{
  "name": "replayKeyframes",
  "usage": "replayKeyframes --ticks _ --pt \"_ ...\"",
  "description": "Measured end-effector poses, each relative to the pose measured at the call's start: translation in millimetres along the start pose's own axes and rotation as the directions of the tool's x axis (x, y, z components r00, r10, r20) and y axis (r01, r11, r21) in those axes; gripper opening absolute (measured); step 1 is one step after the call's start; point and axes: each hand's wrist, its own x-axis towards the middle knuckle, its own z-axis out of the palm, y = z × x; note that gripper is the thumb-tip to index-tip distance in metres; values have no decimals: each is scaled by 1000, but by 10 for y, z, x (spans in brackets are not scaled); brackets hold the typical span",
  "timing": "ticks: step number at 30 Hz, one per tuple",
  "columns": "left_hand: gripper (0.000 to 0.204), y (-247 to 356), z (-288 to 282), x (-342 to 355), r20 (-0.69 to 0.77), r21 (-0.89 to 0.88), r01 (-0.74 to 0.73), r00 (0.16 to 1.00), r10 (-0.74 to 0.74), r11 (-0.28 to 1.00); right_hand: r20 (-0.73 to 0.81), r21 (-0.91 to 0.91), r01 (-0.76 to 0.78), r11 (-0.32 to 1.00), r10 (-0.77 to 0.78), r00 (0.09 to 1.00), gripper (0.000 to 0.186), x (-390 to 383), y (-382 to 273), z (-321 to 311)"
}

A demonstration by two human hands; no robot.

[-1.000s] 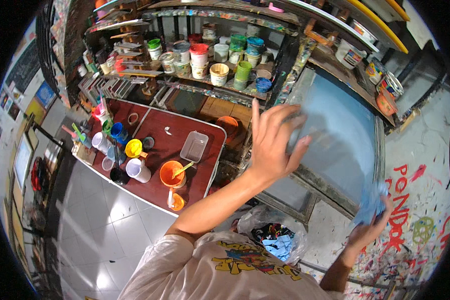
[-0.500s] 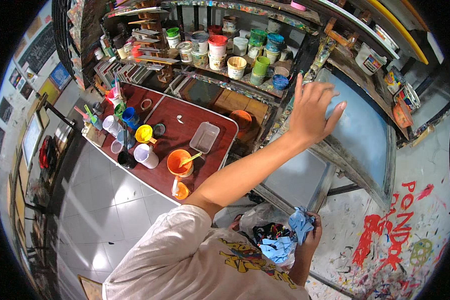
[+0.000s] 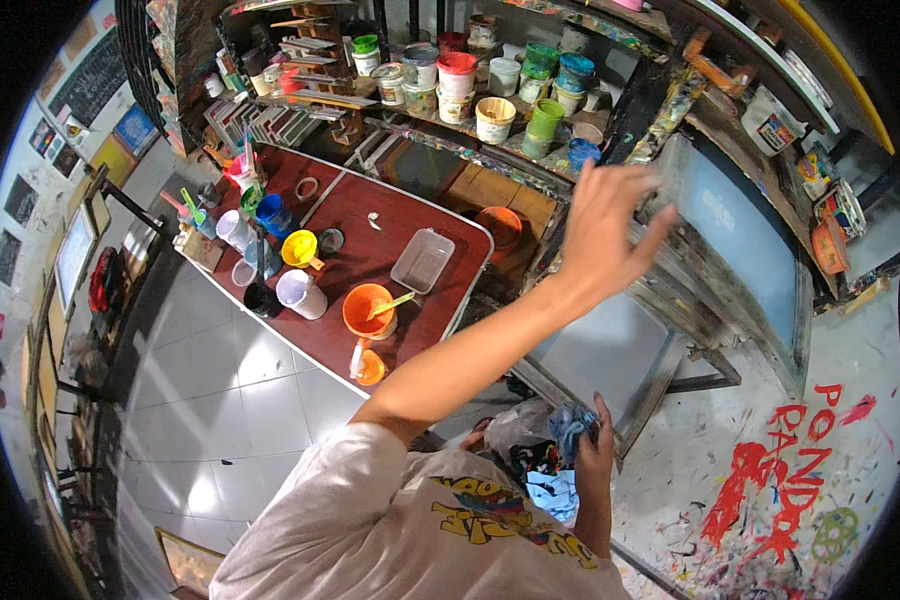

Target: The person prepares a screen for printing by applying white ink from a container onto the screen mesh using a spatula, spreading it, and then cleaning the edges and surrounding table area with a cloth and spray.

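Note:
My left hand (image 3: pixel 608 238) is raised over the framed screens with its fingers apart and nothing in it, slightly smeared by motion. Beyond it leans a framed screen (image 3: pixel 755 255) with a pale blue mesh, tilted up. A second framed screen (image 3: pixel 615 350) with a grey mesh lies lower, partly behind my left forearm. Low on the right, my right hand (image 3: pixel 597 448) grips a crumpled blue rag (image 3: pixel 571 425). Just below that rag is a clear plastic bag (image 3: pixel 520 425) holding dark and light blue cloths (image 3: pixel 553 494).
A dark red table (image 3: pixel 355 230) at left carries an orange bucket (image 3: pixel 365 308), a yellow cup (image 3: pixel 300 246), several other cups and a clear tray (image 3: pixel 423 262). Paint tubs (image 3: pixel 457 74) line the shelf behind. The wall (image 3: pixel 690 450) at right is paint-splashed.
The view has shifted, so the table and shelf sit further right. My left hand has drawn back a little from the tilted screen. My right hand has moved left with the rag.

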Motion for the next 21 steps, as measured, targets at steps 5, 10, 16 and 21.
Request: replayKeyframes --ticks 5,10,16,21 --pt "27 -142 -1244 -824 73 73 335 938 -340 939 384 109 -382 918 316 868 48 422 1043 644" --pt "25 -42 -2616 -1610 -10 71 738 673 -740 671 568 207 -535 819 345 748 37 1238 971 2077" --pt "27 -54 -3646 -1910 -353 222 837 547 -759 500 657 -46 -521 852 419 627 26 2730 1482 3287" --pt "29 -11 -4015 -2058 -581 204 887 450 -679 413 553 -260 -336 905 425 717 48 3400 1866 3844"
